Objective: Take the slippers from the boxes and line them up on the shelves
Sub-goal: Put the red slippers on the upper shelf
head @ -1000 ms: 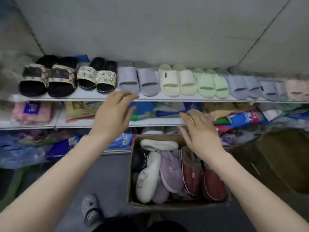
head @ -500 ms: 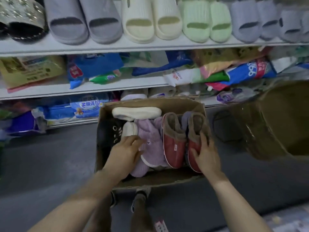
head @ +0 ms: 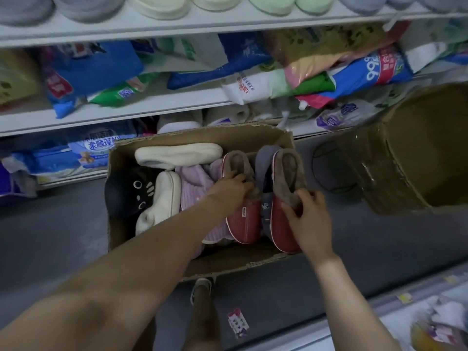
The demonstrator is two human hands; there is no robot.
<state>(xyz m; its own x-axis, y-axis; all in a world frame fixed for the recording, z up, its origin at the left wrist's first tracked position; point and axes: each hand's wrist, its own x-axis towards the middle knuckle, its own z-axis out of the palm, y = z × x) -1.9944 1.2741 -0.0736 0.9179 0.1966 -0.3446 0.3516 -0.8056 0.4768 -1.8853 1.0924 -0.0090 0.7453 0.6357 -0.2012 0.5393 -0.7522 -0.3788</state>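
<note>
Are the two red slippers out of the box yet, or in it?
In it. Both red slippers sit within the cardboard box walls; the left hand grips one's lining, the right hand the other's.

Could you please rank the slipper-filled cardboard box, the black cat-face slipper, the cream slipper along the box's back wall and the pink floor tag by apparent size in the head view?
1. slipper-filled cardboard box
2. black cat-face slipper and cream slipper: too alike to rank
3. pink floor tag
</note>
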